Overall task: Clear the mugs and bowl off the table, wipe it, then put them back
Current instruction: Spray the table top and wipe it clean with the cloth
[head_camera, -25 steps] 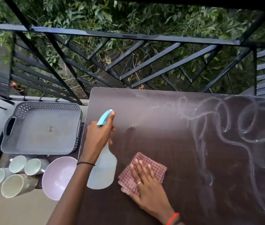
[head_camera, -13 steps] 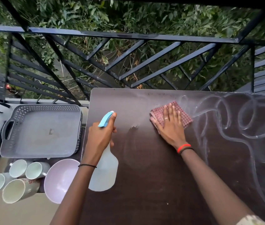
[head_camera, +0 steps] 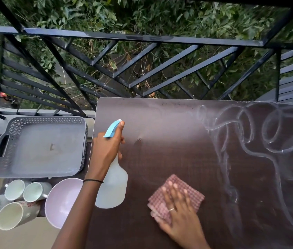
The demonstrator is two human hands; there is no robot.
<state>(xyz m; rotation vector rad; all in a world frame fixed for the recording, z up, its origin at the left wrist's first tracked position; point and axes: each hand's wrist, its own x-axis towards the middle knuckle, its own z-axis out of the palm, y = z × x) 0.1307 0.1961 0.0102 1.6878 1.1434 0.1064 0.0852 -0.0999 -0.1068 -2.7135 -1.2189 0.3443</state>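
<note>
The dark brown table (head_camera: 178, 144) fills the right of the view, with white looping streaks of spray on its right half. My right hand (head_camera: 180, 214) presses flat on a red checked cloth (head_camera: 176, 196) near the table's front. My left hand (head_camera: 106, 150) grips a translucent spray bottle (head_camera: 112, 187) with a blue trigger head, held upright at the table's left edge. Off the table to the left, several pale mugs (head_camera: 14, 200) lie on their sides beside a lilac bowl (head_camera: 63, 202) on a lower surface.
A grey plastic tray (head_camera: 39, 146) with a perforated rim and handles lies empty behind the mugs. A black metal railing (head_camera: 142, 38) runs along the table's far side, with green foliage beyond it.
My right hand has pulled the cloth from the table's far middle back toward the front edge. My left hand and the spray bottle have stayed in place.
</note>
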